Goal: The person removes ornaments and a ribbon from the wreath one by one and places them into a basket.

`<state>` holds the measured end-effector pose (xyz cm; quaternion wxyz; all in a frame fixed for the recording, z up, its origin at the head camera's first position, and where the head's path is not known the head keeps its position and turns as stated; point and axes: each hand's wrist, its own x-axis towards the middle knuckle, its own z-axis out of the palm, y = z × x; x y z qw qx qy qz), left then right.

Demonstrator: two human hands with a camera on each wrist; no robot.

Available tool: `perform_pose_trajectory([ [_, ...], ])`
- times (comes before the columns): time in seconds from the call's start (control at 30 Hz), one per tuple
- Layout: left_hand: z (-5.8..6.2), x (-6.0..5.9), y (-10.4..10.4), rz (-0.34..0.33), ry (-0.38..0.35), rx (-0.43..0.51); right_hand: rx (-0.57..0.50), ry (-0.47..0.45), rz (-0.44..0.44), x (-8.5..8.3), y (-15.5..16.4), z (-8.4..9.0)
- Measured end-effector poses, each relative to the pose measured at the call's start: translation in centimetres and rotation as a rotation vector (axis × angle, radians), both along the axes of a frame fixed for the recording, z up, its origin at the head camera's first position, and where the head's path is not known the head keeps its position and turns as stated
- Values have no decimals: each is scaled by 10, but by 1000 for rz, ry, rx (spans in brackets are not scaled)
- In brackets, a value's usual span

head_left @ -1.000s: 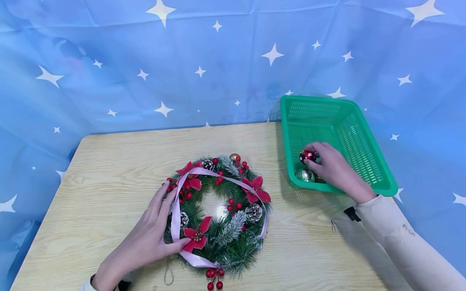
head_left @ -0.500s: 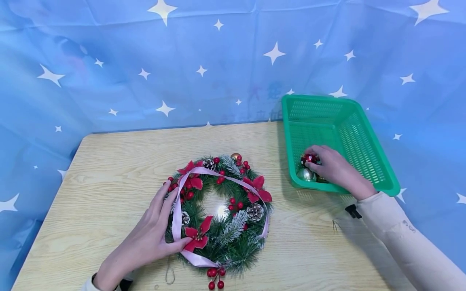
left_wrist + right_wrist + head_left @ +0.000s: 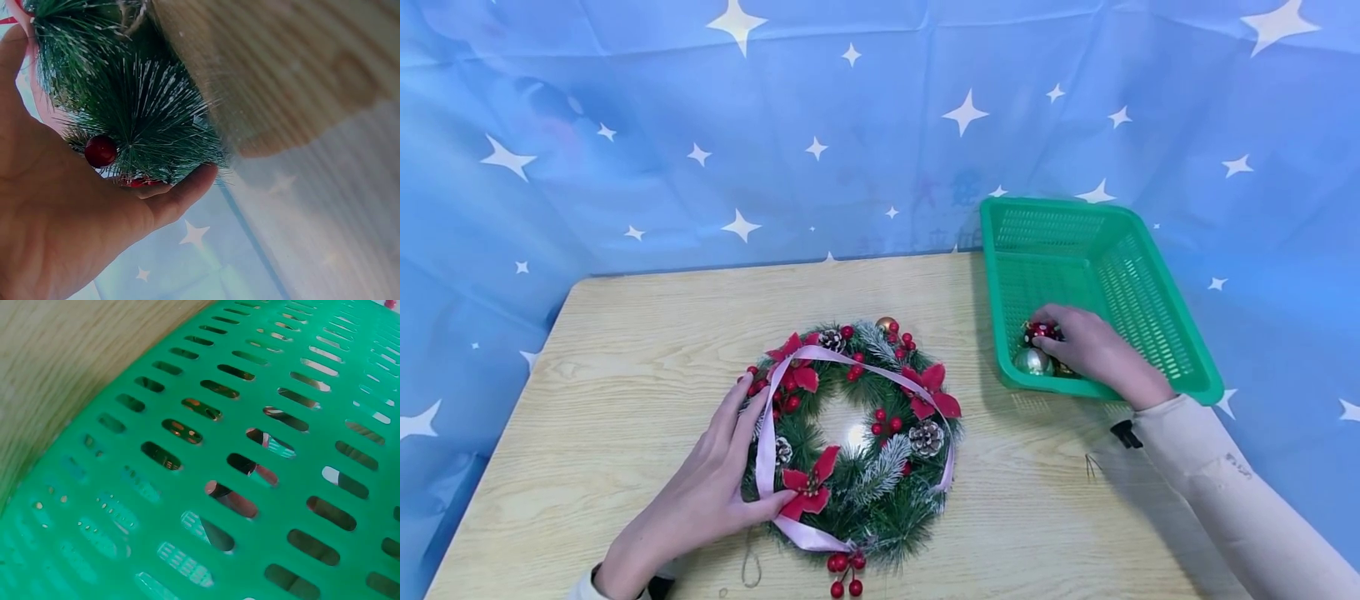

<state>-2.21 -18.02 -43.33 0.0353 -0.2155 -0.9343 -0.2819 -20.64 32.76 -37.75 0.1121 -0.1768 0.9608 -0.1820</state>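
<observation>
A green pine wreath [image 3: 880,492] with red flowers, berries, pine cones and a pink ribbon [image 3: 763,442] lies on the wooden table [image 3: 625,350]. My left hand [image 3: 741,454] rests flat on the wreath's left side, fingers straight and thumb by a red flower. The left wrist view shows that palm [image 3: 81,212] under frosted needles and a red berry [image 3: 100,150]. My right hand [image 3: 1060,333] reaches into the green basket [image 3: 1157,333], its fingers curled over a red ball [image 3: 1040,332]. A silver-green ball [image 3: 1030,361] lies just in front of it.
The basket stands at the table's back right corner; its slotted green wall [image 3: 75,487] fills the right wrist view. A blue star-patterned cloth [image 3: 775,150] hangs behind and around the table. A small gold ball [image 3: 884,322] sits at the wreath's top.
My right hand with the red ball has sunk a little lower into the basket and now covers more of the ball. The left hand and wreath have stayed put.
</observation>
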Motion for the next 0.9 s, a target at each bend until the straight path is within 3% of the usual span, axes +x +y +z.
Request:
perform_pose_trajectory([
  [0.7,1,2,0,3,0,-1,3,-9,-23,5,-5,4],
  [0.9,1,1,0,4,-37,12,2,-3,-43,9,-4,8],
])
